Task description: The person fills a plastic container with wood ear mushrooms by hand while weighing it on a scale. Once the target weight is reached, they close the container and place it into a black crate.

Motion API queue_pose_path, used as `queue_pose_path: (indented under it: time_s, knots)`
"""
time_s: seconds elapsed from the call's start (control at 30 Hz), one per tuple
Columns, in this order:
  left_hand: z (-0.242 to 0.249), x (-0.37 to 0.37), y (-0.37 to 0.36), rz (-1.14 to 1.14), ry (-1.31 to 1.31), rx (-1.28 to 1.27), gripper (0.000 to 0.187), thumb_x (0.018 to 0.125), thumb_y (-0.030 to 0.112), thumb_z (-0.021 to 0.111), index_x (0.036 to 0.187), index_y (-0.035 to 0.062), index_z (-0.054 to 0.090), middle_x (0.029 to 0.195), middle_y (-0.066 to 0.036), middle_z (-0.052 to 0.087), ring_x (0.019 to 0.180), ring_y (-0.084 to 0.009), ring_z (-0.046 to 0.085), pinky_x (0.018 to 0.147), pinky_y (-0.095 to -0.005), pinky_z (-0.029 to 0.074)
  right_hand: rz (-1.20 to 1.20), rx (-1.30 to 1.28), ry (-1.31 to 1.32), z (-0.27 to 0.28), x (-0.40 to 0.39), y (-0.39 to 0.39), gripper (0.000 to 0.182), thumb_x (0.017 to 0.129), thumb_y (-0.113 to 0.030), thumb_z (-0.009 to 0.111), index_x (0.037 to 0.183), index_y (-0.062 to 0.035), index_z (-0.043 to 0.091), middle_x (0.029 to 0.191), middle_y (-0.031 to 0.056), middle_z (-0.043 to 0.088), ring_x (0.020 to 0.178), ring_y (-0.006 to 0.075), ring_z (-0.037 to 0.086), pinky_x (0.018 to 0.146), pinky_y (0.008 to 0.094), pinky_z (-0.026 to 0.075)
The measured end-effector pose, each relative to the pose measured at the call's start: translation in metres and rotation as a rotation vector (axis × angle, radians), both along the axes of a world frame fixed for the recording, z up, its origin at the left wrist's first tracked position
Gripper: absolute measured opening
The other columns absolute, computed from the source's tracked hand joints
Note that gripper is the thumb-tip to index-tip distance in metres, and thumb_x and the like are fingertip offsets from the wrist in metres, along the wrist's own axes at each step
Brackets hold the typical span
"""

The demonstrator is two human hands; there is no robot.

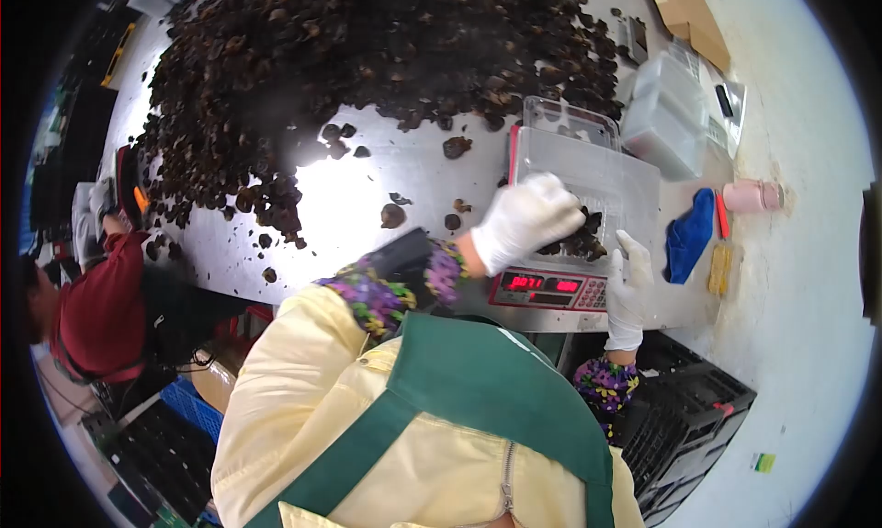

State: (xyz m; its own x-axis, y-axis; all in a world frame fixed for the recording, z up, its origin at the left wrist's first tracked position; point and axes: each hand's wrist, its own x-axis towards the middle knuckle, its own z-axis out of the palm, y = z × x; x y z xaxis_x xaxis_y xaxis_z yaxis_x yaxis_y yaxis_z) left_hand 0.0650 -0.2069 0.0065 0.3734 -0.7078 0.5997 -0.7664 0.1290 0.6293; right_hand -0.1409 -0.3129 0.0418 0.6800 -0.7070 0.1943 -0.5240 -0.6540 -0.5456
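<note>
My left hand (528, 220), in a white glove, is over the scale's plastic tray with its fingers curled together; what they hold, if anything, is hidden. Dark, wrinkled pieces (585, 243) lie in the tray beside its fingertips. My right hand (629, 289), also gloved in white, is at the tray's right front corner with fingers apart and nothing visible in them. Under the tray, the scale (548, 290) shows red lit digits. A large heap of the same dark pieces (367, 45) covers the far part of the metal table (344, 197).
Clear plastic containers (666, 114) and a cardboard box (689, 18) stand at the right. Nearby are a blue cloth (689, 237), a pink jar (753, 196) and a yellow brush (719, 269). Black crates (684, 418) are below right. A co-worker (101, 321) is at the left.
</note>
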Motion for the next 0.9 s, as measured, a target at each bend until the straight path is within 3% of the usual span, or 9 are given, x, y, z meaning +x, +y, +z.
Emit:
queue_pose_path:
  time_s: [0.13,0.2,0.33,0.43,0.5,0.53,0.63,0.77,0.9]
  knots:
    - [0.009,-0.026,-0.013,-0.134,-0.251,0.343,0.021,0.08,0.032,0.074,0.092,0.0168,0.068,0.09,-0.004,0.064,0.09,-0.0254,0.064,0.076,-0.0366,0.051,0.009,-0.005,0.011,0.009,0.005,0.0,0.03,0.092,-0.002,0.059,0.122,-0.0023,0.063,0.113,0.0168,0.065,0.104,0.0315,0.063,0.091,0.0386,0.05]
    - [0.007,-0.029,-0.012,-0.125,-0.246,0.066,0.02,0.075,0.034,0.073,0.089,0.0196,0.068,0.094,-0.003,0.063,0.094,-0.0272,0.061,0.079,-0.041,0.048,0.01,-0.006,0.006,0.006,0.0,-0.002,0.03,0.092,-0.002,0.059,0.122,-0.0022,0.063,0.112,0.0167,0.065,0.104,0.0315,0.063,0.091,0.0386,0.05]
    - [0.009,0.004,0.003,-0.061,-0.067,-0.018,0.022,0.078,0.025,0.075,0.098,0.0161,0.071,0.102,-0.006,0.066,0.093,-0.0281,0.064,0.081,-0.0408,0.05,-0.009,-0.036,0.016,0.002,-0.007,-0.005,0.029,0.093,-0.002,0.059,0.121,-0.0019,0.064,0.112,0.016,0.065,0.103,0.0309,0.063,0.09,0.0382,0.05]
    - [-0.043,0.054,0.007,0.309,0.09,0.121,0.018,0.086,0.013,0.067,0.104,0.0101,0.068,0.101,-0.011,0.066,0.095,-0.0325,0.062,0.082,-0.043,0.05,-0.022,-0.035,-0.001,0.004,-0.007,-0.004,0.028,0.093,-0.002,0.059,0.121,-0.002,0.064,0.112,0.0157,0.065,0.103,0.0306,0.063,0.09,0.0373,0.05]
    - [-0.08,0.084,0.015,0.518,-0.03,0.307,0.029,0.086,0.015,0.067,0.114,0.011,0.064,0.109,-0.015,0.062,0.101,-0.0331,0.06,0.083,-0.0442,0.05,-0.023,-0.032,0.006,0.005,-0.005,-0.004,0.028,0.093,-0.002,0.059,0.121,-0.0022,0.064,0.112,0.0154,0.065,0.103,0.0303,0.063,0.09,0.037,0.05]
    - [-0.094,0.093,0.022,0.529,-0.12,0.395,0.024,0.086,0.017,0.066,0.109,0.0126,0.065,0.104,-0.013,0.061,0.102,-0.0326,0.059,0.082,-0.0445,0.05,-0.023,-0.03,0.012,0.006,-0.004,-0.005,0.028,0.093,-0.002,0.059,0.121,-0.0023,0.064,0.112,0.0151,0.065,0.103,0.03,0.063,0.09,0.0367,0.049]
    - [-0.128,0.114,0.043,0.247,-0.222,0.541,0.02,0.083,0.018,0.067,0.102,0.0141,0.064,0.095,-0.01,0.061,0.096,-0.0319,0.061,0.077,-0.0429,0.052,-0.024,-0.027,0.009,0.008,0.001,-0.004,0.028,0.094,-0.003,0.059,0.121,-0.0025,0.064,0.113,0.0146,0.065,0.103,0.0294,0.063,0.091,0.0361,0.049]
    - [-0.119,0.09,0.048,0.284,0.014,0.369,0.017,0.083,0.018,0.066,0.099,0.0135,0.062,0.089,-0.009,0.059,0.091,-0.0326,0.06,0.075,-0.0441,0.053,-0.011,-0.037,0.037,0.009,0.001,-0.006,0.029,0.093,-0.003,0.059,0.122,-0.0024,0.064,0.114,0.0144,0.065,0.104,0.0289,0.063,0.091,0.0357,0.049]
    - [-0.098,0.057,0.061,0.188,-0.127,0.513,0.021,0.085,0.025,0.068,0.101,0.0125,0.063,0.088,-0.011,0.057,0.087,-0.0338,0.059,0.078,-0.0429,0.051,-0.01,-0.027,0.047,0.009,0.003,-0.006,0.029,0.093,-0.002,0.059,0.122,-0.0023,0.064,0.114,0.0144,0.065,0.105,0.0289,0.063,0.092,0.0356,0.049]
